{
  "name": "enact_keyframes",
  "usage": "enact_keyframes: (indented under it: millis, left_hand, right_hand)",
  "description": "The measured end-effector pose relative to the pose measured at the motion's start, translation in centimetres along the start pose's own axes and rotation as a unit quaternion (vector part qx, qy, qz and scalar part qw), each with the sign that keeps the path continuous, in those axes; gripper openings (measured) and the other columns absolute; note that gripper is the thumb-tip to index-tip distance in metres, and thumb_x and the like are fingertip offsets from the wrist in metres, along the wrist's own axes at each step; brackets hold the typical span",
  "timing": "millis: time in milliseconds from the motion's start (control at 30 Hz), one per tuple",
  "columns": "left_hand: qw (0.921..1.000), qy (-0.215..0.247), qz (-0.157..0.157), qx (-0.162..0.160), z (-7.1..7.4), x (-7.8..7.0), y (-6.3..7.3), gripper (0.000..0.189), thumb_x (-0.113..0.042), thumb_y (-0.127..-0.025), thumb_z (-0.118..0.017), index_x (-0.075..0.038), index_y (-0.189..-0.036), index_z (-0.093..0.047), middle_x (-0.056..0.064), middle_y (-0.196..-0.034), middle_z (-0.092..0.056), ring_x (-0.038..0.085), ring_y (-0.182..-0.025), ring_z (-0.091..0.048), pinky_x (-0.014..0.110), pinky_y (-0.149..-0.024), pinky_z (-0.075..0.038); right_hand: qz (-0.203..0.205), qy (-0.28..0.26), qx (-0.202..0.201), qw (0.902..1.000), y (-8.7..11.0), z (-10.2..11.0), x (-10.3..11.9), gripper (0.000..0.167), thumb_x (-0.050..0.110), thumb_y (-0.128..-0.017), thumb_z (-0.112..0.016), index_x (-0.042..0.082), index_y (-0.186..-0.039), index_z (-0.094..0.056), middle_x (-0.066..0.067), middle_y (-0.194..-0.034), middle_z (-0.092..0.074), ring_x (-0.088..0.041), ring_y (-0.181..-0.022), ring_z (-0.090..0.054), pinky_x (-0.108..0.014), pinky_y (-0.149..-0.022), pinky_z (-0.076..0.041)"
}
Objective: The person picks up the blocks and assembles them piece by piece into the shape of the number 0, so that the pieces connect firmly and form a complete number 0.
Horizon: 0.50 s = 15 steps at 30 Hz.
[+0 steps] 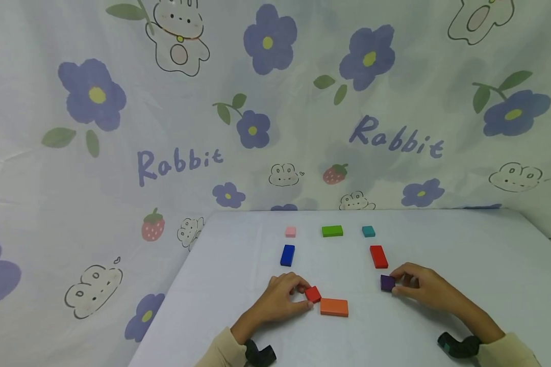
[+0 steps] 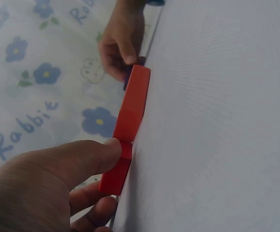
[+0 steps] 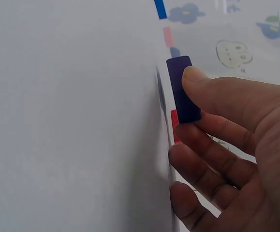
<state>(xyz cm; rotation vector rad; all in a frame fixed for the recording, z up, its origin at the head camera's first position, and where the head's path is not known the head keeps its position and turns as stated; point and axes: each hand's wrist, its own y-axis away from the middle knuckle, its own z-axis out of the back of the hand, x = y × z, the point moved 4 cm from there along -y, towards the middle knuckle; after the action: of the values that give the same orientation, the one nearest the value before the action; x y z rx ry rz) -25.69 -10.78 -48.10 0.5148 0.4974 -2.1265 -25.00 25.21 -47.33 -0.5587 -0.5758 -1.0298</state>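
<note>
Left hand point(image 1: 282, 300) pinching the small red block point(image 1: 312, 294), its corner at the orange block point(image 1: 334, 307); right hand point(image 1: 424, 288) likewise clamped on the purple block point(image 1: 387, 283), just nearside of the long red block point(image 1: 378, 257); step, judged: placing both; next move probably calls for aligning, then gentle release.

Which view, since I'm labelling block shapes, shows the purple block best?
The right wrist view: the purple block looks largest there, though the right hand covers part of it. The head view shows it small, in that hand's grip; the left wrist view shows only a dark sliver beside the orange block.
</note>
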Motion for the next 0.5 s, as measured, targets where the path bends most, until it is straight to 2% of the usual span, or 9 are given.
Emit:
enact_keyframes:
  millis: [167,400,500]
  left_hand:
    - [1.0000,-0.003,-0.007,-0.006,0.0,-0.1,0.0,0.032,-0.044,-0.085,-0.076,-0.026,-0.109,-0.067,-0.014,-0.096,-0.060,0.000,-0.084,-0.050,0.023,-0.077,-0.031]
    - [1.0000,-0.001,0.005,0.003,-0.1,0.0,-0.1,0.032,-0.045,-0.085,-0.076,-0.027,-0.109,-0.067,-0.015,-0.096,-0.059,-0.001,-0.084,-0.049,0.023,-0.079,-0.031]
    - [0.9999,0.001,0.010,0.006,-0.1,0.1,-0.1,0.032,-0.045,-0.085,-0.076,-0.027,-0.110,-0.067,-0.016,-0.096,-0.059,-0.001,-0.084,-0.049,0.024,-0.079,-0.032]
  right_hand:
    - [0.038,-0.007,-0.019,0.9991,-0.1,-0.4,0.5,0.027,0.024,-0.086,-0.079,0.011,-0.107,-0.068,0.006,-0.094,-0.065,0.001,-0.079,-0.053,-0.020,-0.065,-0.049]
    - [0.050,-0.024,-0.026,0.9981,-0.4,-1.5,1.5,0.025,0.025,-0.086,-0.079,0.013,-0.104,-0.067,0.010,-0.089,-0.062,0.001,-0.078,-0.053,-0.019,-0.064,-0.049]
    - [0.058,-0.030,-0.033,0.9974,-0.5,-2.0,2.1,0.025,0.024,-0.085,-0.080,0.013,-0.104,-0.067,0.008,-0.090,-0.064,0.000,-0.079,-0.053,-0.020,-0.064,-0.049]
